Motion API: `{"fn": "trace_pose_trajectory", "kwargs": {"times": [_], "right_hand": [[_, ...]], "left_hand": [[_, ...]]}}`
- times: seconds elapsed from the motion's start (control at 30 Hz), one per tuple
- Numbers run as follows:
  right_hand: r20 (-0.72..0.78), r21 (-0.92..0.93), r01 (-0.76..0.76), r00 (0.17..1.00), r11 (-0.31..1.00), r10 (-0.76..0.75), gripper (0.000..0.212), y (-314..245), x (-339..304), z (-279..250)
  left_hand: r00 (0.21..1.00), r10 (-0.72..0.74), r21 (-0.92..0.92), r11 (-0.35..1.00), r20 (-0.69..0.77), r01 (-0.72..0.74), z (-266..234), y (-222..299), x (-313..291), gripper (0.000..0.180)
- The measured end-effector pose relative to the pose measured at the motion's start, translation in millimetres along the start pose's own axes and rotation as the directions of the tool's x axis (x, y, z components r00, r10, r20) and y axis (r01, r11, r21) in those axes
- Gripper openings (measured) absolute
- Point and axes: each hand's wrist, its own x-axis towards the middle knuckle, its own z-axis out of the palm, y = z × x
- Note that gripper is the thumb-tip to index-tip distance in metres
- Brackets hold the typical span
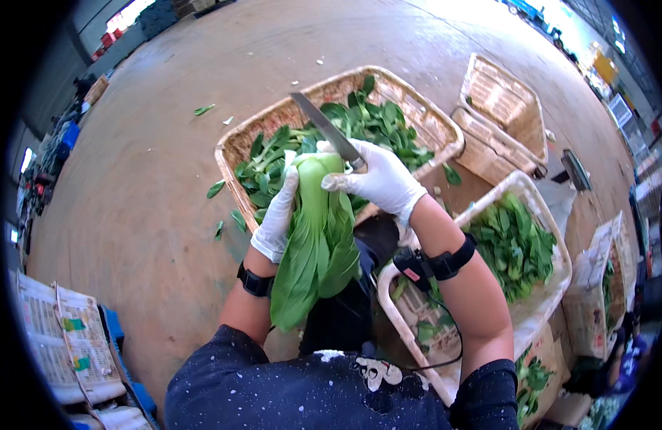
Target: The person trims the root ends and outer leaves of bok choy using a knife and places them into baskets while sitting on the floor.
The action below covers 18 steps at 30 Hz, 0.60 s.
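A green head of bok choy (pixel 313 244) hangs leaves down in front of my chest, its pale stem end up. My white-gloved left hand (pixel 277 221) is closed round its left side near the base. In my gloved right hand (pixel 385 179) is a knife (pixel 322 123), its long blade pointing up and to the far left. The right thumb reaches towards the base of the bok choy; whether it touches cannot be made out. Beyond my hands, a stained plastic crate (pixel 417 100) holds many loose green leaves (pixel 374 125).
At my right, a pale crate (pixel 564 265) holds leafy greens (pixel 514 247). More crates (pixel 504 97) stand at the far right, with another crate (pixel 596 287) nearer. White slatted crates (pixel 66 337) are at the left. Scattered leaves (pixel 203 110) lie on the concrete floor (pixel 159 179).
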Motion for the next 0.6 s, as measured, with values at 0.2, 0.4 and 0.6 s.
{"fn": "trace_pose_trajectory", "kwargs": {"times": [0.2, 0.4, 0.6], "right_hand": [[0.04, 0.118, -0.298, 0.954, 0.947, 0.296, 0.036, -7.9, -34.5, -24.4], [0.205, -0.345, -0.254, 0.919, 0.903, 0.337, 0.031, -23.5, -18.4, -43.9], [-0.823, -0.255, -0.22, 0.56, 0.941, -0.092, 0.029, -15.3, 6.9, -117.2]], "left_hand": [[0.991, -0.028, 0.233, 0.972, 0.127, -0.003, 15.3, -27.5, 0.6, 0.074], [0.966, -0.148, 0.496, 0.868, 0.213, 0.024, -5.2, 2.7, -10.6, 0.087], [0.967, 0.151, 0.484, 0.843, 0.203, -0.233, 17.4, -19.6, -15.6, 0.101]]}}
